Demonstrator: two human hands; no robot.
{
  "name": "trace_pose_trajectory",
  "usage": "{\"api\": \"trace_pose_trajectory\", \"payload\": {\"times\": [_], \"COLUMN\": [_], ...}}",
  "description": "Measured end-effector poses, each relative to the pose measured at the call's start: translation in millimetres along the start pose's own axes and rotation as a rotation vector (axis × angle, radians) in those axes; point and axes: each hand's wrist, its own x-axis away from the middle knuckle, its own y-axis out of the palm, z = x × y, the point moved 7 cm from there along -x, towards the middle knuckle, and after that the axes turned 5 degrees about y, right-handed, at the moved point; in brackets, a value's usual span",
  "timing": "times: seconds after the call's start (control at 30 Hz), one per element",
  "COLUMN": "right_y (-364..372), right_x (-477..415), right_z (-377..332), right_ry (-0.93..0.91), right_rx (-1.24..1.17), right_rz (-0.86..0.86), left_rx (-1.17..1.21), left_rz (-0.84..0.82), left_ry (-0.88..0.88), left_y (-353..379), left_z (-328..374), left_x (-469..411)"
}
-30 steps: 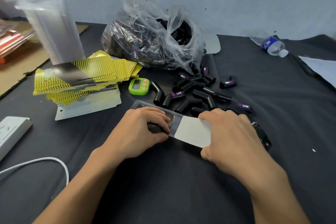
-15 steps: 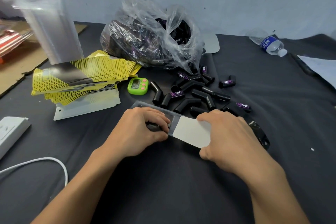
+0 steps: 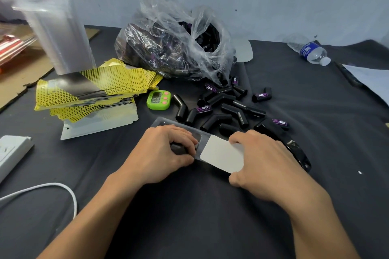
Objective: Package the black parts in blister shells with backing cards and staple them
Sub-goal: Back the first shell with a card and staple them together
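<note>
A clear blister shell (image 3: 163,122) lies on the black cloth in front of me, with a white backing card (image 3: 221,154) partly slid into it. My left hand (image 3: 162,153) grips the shell's left part, fingers curled over it and a black part beneath them. My right hand (image 3: 265,160) pinches the card's right end. Several loose black elbow parts (image 3: 219,120) lie just beyond the shell. A black stapler (image 3: 299,151) lies to the right, partly hidden by my right hand.
A plastic bag of black parts (image 3: 174,48) sits behind. Yellow dotted backing cards (image 3: 92,88) are stacked at left, beside a tall stack of clear shells (image 3: 56,33). A green timer (image 3: 157,100), a water bottle (image 3: 311,52), a white power strip (image 3: 12,151) and a cable (image 3: 52,187) are nearby.
Both hands stay on the shell and card. The white card's exposed part looks almost the same; any sliding is very slight.
</note>
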Motion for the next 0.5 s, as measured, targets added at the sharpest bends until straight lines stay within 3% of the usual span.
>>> {"api": "trace_pose_trajectory", "payload": {"times": [0.3, 0.5], "right_y": [-0.6, -4.6], "right_x": [1.9, 2.1], "right_z": [6.0, 4.8], "right_ry": [-0.010, -0.024], "right_rx": [-0.016, -0.027], "right_rz": [-0.096, -0.049], "left_rx": [-0.016, -0.037], "left_rz": [0.001, -0.011], "left_ry": [-0.012, -0.002], "left_y": [-5.1, -5.4], "left_z": [-2.7, -1.7], "left_x": [0.9, 1.1]}}
